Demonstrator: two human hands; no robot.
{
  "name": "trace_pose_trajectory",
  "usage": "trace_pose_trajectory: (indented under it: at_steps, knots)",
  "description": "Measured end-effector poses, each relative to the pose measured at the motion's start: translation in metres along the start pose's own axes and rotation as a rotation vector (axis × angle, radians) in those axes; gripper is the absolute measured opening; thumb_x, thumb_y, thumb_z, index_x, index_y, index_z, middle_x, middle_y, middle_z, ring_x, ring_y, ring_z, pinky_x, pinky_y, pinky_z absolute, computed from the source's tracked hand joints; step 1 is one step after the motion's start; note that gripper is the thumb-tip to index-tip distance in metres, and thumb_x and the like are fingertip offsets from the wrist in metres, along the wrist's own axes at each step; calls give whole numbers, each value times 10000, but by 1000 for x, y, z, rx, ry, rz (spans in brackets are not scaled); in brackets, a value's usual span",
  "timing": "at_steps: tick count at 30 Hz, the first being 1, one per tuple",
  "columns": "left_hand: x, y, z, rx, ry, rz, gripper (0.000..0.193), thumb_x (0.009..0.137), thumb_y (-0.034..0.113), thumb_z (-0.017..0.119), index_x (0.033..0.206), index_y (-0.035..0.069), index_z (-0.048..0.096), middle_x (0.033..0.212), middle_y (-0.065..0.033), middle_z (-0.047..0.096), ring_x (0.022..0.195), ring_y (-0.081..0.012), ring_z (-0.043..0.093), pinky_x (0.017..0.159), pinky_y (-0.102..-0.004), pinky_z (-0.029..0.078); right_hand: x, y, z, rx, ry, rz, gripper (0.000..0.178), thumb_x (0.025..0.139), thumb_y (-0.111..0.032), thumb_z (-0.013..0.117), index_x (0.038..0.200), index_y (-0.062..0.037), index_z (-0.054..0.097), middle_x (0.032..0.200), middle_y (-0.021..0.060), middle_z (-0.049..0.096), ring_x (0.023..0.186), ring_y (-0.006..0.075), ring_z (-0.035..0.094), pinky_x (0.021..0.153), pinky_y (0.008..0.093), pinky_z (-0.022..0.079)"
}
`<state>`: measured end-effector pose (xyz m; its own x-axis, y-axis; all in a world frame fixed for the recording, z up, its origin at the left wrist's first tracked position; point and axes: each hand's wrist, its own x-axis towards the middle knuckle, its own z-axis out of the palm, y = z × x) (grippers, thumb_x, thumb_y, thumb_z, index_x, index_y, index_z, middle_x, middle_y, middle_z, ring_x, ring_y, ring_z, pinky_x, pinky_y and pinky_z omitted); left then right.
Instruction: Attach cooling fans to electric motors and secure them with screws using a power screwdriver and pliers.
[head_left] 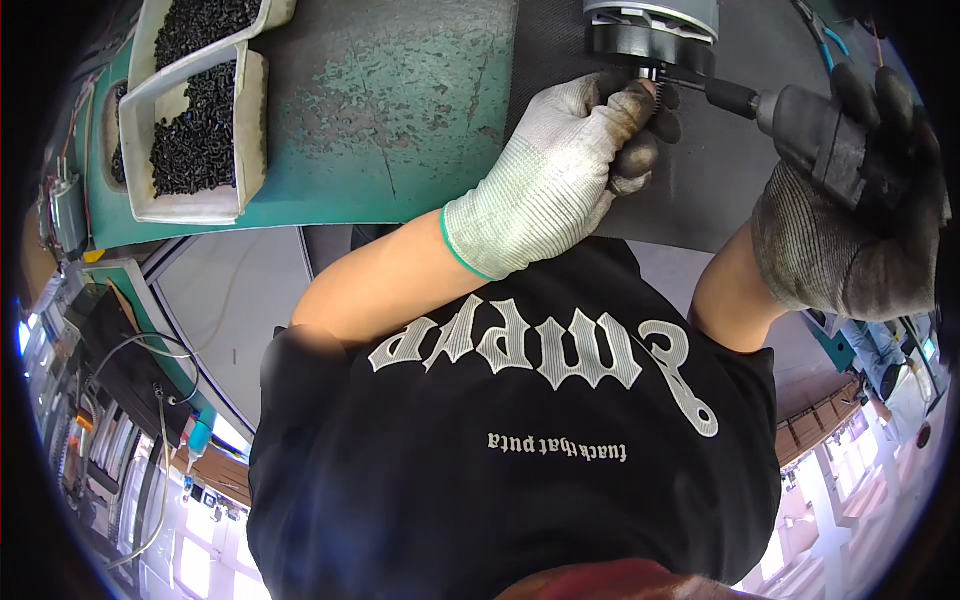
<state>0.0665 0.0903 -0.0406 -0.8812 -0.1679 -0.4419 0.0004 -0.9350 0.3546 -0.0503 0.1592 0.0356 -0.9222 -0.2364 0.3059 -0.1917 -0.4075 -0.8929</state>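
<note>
At the top of the view stands a round grey motor-like housing (660, 12) with a black ring at its lower end. A short metal shaft (648, 74) sticks out below the ring. My left hand (555, 170), in a pale knit glove with dark, worn fingertips, is closed around the shaft's end, its thumb and fingers pinched together; anything small between them is hidden. My right hand (850, 245), in a dirty grey glove, grips a black power screwdriver (815, 135). The driver lies sideways, its thin bit pointing left to the shaft beside my left fingertips.
Two white bins, a nearer one (253, 140) and a farther one (145, 40), hold many small black screws on the left. They stand on a worn green mat (370, 120); a dark mat (700, 205) lies under the work. Blue-handled pliers (828, 45) lie at upper right.
</note>
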Motion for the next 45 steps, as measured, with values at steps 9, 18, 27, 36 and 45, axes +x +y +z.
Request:
trace_pose_trajectory:
  at_steps: [9,18,27,36,45]
  knots:
    - [-2,-3,0,-12,21,69,176,1008,199,530,996,29,577,896,-47,596,576,-39,353,518,-189,319,-9,9,3,39,-156,-77,231,914,-199,602,960,28,596,890,142,596,816,238,582,706,352,518]
    - [-1,-1,-13,81,-9,154,192,997,192,548,973,3,572,800,-54,588,578,-62,451,527,-228,398,4,14,2,140,-255,-165,276,880,-246,630,954,20,624,858,121,593,789,227,581,655,362,508]
    - [-12,12,4,1247,382,505,245,896,179,653,960,-51,599,752,-127,662,621,-194,650,613,-335,524,97,-26,-128,-269,-59,-331,304,833,-178,690,998,53,580,979,194,641,693,264,637,630,383,564]
    - [-53,31,-13,1437,326,830,202,835,196,684,916,26,612,806,-155,654,766,-331,657,669,-386,529,110,30,-124,-1325,-166,-778,650,854,-394,697,1348,-24,491,1307,234,533,1272,372,430,1081,449,347]
    - [-179,166,-92,1768,1351,936,215,875,239,607,946,49,679,910,-182,683,855,-363,666,737,-423,537,194,104,-241,-1534,-694,-369,620,974,-486,475,1463,-113,392,1484,197,378,1345,387,354,1133,457,252]
